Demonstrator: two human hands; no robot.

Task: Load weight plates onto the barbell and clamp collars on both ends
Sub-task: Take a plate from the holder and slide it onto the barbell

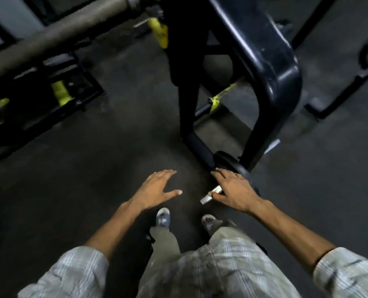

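**Q:** What is the room like?
**A:** A dim gym with a dark floor [92,168], seen from above. A black metal frame [264,61] stands in the middle. A thick grey barbell [56,33] runs across the top left, blurred.

**Q:** Where is the weight plate?
**A:** A black weight plate [232,163] sits low at the foot of the frame, near the floor. A short silver peg [208,197] sticks out just beside it.

**Q:** What are the hands doing?
**A:** The right hand [234,188] lies on the plate, fingers stretched over its edge and thumb touching the peg. The left hand [157,188] hovers over bare floor, fingers spread, holding nothing.

**Q:** Anything else?
**A:** Two feet in sandals [163,218] stand below the hands.
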